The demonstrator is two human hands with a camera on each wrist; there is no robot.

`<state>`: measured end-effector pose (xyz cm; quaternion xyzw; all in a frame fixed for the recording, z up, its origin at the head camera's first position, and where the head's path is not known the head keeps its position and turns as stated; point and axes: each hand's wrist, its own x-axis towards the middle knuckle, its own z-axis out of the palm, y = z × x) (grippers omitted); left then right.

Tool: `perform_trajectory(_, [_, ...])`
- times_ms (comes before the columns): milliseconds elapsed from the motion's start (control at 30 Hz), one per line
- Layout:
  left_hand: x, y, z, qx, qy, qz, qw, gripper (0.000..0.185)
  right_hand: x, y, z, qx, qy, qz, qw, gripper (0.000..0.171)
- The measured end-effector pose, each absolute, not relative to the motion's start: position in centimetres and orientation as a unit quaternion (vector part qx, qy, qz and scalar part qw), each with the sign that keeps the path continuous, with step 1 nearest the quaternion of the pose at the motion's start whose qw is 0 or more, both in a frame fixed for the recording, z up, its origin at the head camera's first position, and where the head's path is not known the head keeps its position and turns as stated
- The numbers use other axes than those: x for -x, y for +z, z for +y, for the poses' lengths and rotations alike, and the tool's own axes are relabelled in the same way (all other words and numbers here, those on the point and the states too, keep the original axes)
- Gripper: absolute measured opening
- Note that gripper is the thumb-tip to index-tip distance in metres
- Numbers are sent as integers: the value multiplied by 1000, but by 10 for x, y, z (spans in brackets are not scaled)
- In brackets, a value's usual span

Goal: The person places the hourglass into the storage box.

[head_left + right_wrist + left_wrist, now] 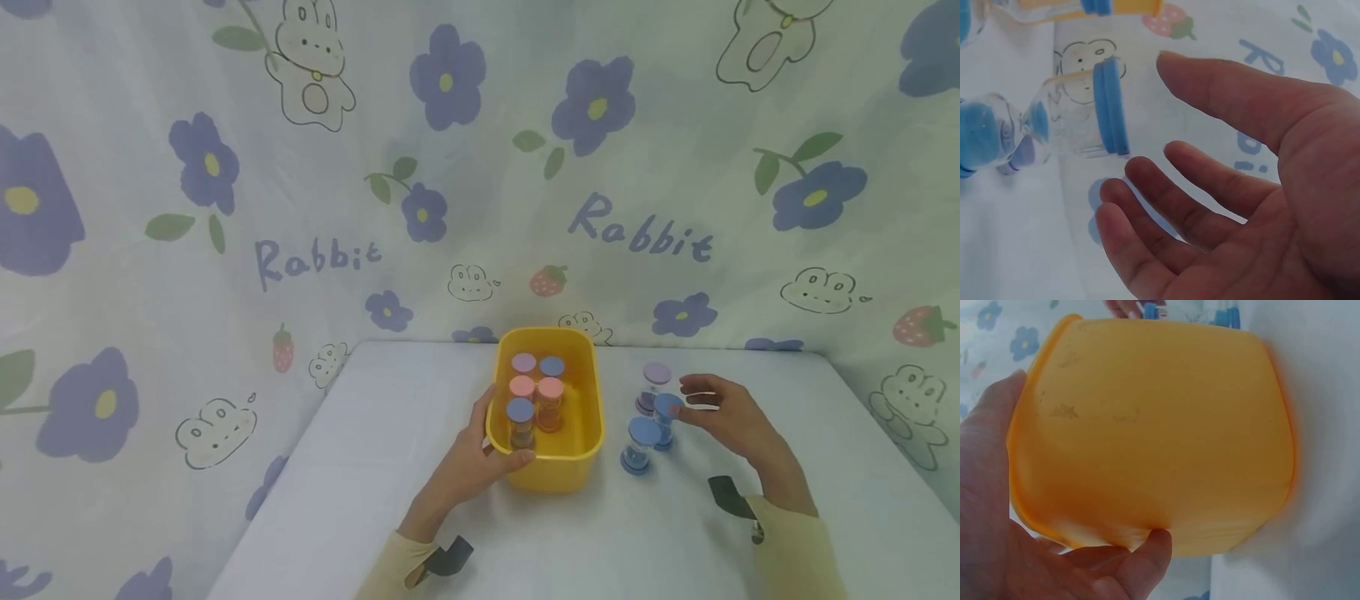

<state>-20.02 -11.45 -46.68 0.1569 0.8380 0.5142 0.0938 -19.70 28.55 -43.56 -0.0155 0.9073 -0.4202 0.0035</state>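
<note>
My left hand [480, 457] grips the near left corner of a yellow plastic bin [553, 477], thumb over the front rim, fingers along the side. Inside stand several sand timers, among them a pink one [551, 388] and a blue-capped one [521, 410] in the near left corner. To the right of the bin are two blue sand timers, one in front [642, 432] and one behind [666, 407], plus a purple one [657, 373]. My right hand [726, 412] is spread beside the rear blue timer; the right wrist view shows its fingers apart from the cap [1110, 107].
A white table [420, 392] carries the bin and the loose timers. Behind it hangs a curtain [480, 167] printed with flowers and rabbits. Dark wrist straps [450, 557] show at both cuffs.
</note>
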Motion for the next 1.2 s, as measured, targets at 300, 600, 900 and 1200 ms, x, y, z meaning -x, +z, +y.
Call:
perform_trajectory(300, [201, -469, -115, -159, 517, 836, 96, 111, 201, -443, 287, 7, -414, 909, 49, 75])
perform_trajectory(600, [200, -467, -115, -150, 514, 839, 100, 111, 202, -447, 287, 0, -422, 904, 63, 76])
perform_trajectory(900, [200, -467, -115, -150, 512, 840, 97, 112, 203, -451, 287, 1, -432, 900, 65, 72])
perform_trajectory(1200, [200, -467, -114, -156, 514, 838, 96, 110, 206, -456, 288, 0, -439, 896, 70, 73])
